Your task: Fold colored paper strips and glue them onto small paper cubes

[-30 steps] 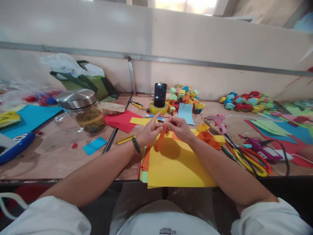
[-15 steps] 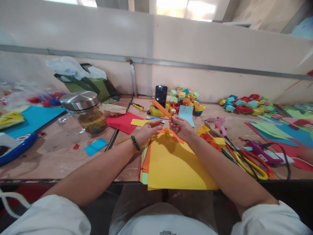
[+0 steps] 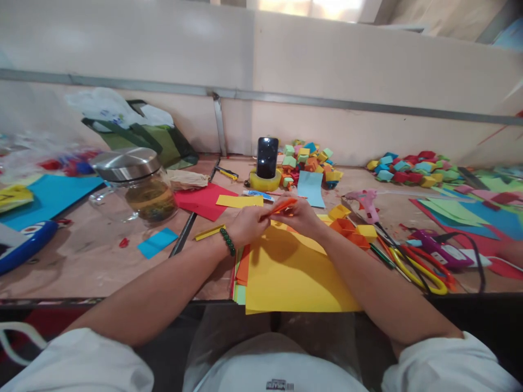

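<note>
Between my two hands, above the top end of a stack of yellow sheets (image 3: 298, 277), is a narrow orange paper strip (image 3: 285, 206). My left hand (image 3: 248, 223), with a green bead bracelet on its wrist, pinches the strip's near left end. Fingers of my right hand (image 3: 305, 216) are closed on its other side. Orange and green sheets show under the yellow ones. A yellow strip (image 3: 239, 201) lies just beyond my left hand, and a folded yellow strip (image 3: 210, 233) beside its wrist.
A phone (image 3: 268, 157) stands in a yellow tape roll, near a pile of small paper boxes (image 3: 308, 160). On the left is a glass jar (image 3: 149, 198). A pink glue gun (image 3: 366, 204) and yellow-handled scissors (image 3: 420, 277) lie right. Another person's hand (image 3: 512, 253) shows at the right edge.
My left hand has closed on the orange strip, which has turned from slanting up left to lying low between both hands. The view has shifted slightly.
</note>
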Demonstrator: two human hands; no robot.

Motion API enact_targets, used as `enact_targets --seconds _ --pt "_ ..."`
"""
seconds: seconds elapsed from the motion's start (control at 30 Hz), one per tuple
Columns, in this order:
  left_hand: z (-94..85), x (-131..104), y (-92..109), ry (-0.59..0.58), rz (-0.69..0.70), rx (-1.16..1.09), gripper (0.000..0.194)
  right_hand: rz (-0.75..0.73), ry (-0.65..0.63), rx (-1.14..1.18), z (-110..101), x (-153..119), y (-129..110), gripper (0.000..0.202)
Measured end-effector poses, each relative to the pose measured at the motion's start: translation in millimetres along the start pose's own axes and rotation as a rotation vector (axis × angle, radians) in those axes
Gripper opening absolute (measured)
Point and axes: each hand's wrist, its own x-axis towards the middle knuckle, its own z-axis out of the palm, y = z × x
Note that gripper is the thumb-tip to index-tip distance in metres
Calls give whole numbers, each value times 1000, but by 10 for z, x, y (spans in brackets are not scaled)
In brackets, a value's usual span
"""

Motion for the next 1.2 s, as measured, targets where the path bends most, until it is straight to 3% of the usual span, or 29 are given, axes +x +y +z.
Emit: enact_targets --seconds 0.17,0.37,0.47,0.6,0.77,0.93,1.03,1.2 --pt "-46 -19 62 60 141 99 29 -165 58 -89 -48 -13 -81 21" --pt "-45 -47 58 94 86 88 23 -198 115 -183 -35 -30 -103 18" --pt "-38 -39 59 87 -15 -69 22 -273 72 -257 -16 -51 -136 18" --pt "-38 -7 88 62 -236 -477 21 -433 4 -459 0 -70 -189 22" --pt "-59 7 127 -21 -361 -773 13 -459 -49 -639 -1 -65 -186 27" --pt "-19 1 96 -12 -295 -868 11 -407 -16 -690 19 -64 -115 31" --pt "33 11 48 -16 -216 -869 12 -374 18 -547 10 -57 -85 37" --pt "91 33 -34 67 -106 -592 7 -296 -4 -341 27 -32 -90 19"
